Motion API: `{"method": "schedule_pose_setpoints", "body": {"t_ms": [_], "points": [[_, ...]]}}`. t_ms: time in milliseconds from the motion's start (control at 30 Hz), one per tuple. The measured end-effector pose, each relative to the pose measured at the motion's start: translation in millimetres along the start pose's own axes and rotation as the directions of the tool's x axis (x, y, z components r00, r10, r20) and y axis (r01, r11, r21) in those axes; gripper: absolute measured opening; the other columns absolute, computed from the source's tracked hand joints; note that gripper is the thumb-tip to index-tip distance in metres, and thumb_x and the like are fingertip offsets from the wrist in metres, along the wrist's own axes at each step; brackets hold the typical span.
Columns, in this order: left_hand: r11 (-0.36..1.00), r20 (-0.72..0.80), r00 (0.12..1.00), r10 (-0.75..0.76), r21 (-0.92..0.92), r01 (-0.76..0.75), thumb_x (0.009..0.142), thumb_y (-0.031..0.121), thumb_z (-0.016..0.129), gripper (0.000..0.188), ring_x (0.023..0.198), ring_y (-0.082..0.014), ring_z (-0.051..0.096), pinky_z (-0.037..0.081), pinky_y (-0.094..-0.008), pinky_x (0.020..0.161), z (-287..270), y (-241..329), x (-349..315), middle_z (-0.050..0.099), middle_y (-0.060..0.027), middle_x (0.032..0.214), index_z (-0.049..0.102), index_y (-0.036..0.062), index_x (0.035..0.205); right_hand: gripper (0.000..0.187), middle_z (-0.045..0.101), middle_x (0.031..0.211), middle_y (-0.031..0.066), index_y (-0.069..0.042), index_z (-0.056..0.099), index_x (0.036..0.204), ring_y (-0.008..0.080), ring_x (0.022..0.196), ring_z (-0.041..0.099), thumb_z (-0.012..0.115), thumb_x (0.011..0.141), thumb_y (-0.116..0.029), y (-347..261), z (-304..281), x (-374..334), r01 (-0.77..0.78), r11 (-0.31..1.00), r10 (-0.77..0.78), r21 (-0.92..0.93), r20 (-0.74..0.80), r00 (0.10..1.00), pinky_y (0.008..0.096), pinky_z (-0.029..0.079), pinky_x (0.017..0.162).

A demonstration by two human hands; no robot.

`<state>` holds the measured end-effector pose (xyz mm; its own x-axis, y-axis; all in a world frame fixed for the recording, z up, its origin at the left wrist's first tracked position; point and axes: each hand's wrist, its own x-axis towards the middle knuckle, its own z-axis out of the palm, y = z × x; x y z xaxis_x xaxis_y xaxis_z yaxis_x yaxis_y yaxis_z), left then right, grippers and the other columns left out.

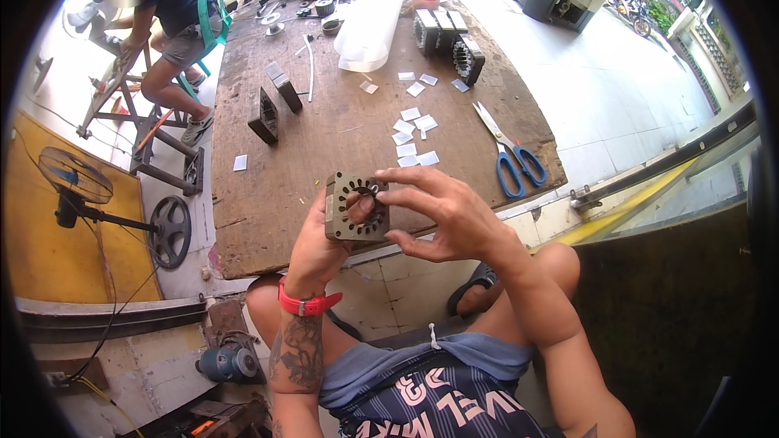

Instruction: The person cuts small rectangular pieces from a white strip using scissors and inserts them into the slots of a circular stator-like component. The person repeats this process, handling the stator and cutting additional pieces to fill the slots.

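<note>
My left hand is wrapped around a square stator core, held above the table's near edge. The core's round bore is ringed with slots and faces up toward me. Curving in from the right, my right hand has its fingers and thumb against the core's right side, with one fingertip at the bore. Whether those fingertips also hold a small piece is too small to tell. Small white paper-like pieces lie scattered on the wooden table beyond my hands. Blue-handled scissors rest to their right.
More stator cores stand at left and at far right. A rolled translucent sheet lies at the back, near tools and a wire spool. A fan stands left. A seated person works at far left.
</note>
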<state>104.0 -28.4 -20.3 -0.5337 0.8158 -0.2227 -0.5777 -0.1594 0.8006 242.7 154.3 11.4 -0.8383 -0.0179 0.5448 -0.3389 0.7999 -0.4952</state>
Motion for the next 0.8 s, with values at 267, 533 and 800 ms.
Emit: {"method": "schedule_pose_setpoints", "body": {"t_ms": [267,533,800], "points": [[0.960,0.059,0.992,0.109,0.253,-0.120,0.102,0.014,0.072,0.038,0.108,-0.0138,0.069,0.061,-0.0292,0.090,2.2,6.1,-1.0,0.067,-0.0069,0.122,0.054,0.0027,0.134,0.097,0.060,0.134,0.0203,-0.004,0.041,0.153,0.0386,0.125,0.063,0.092,0.075,-0.029,4.5,20.6,10.5,-0.167,0.932,0.158,0.322,0.054,0.986,0.0448,0.052,0.108],[0.946,0.054,0.995,0.078,0.312,-0.091,0.108,0.014,0.063,0.033,0.116,-0.0163,0.066,0.060,-0.0331,0.100,-2.1,18.2,-7.9,0.063,-0.0126,0.128,0.051,-0.0022,0.134,0.091,0.062,0.131,0.0196,-0.003,0.046,0.144,0.0339,0.121,0.066,0.095,0.071,-0.028,11.4,23.3,15.7,-0.228,0.877,0.257,0.424,-0.011,0.966,0.0460,0.053,0.107],[0.954,0.013,0.989,0.144,0.266,-0.143,0.104,0.022,0.071,0.033,0.097,-0.0091,0.067,0.058,-0.0254,0.083,-7.7,1.3,6.8,0.067,-0.0021,0.110,0.056,0.0033,0.128,0.085,0.061,0.136,0.0204,-0.007,0.048,0.141,0.0407,0.121,0.066,0.095,0.074,-0.031,6.6,37.5,17.2,-0.132,0.954,0.161,0.268,-0.089,0.983,0.0463,0.055,0.101]]}}
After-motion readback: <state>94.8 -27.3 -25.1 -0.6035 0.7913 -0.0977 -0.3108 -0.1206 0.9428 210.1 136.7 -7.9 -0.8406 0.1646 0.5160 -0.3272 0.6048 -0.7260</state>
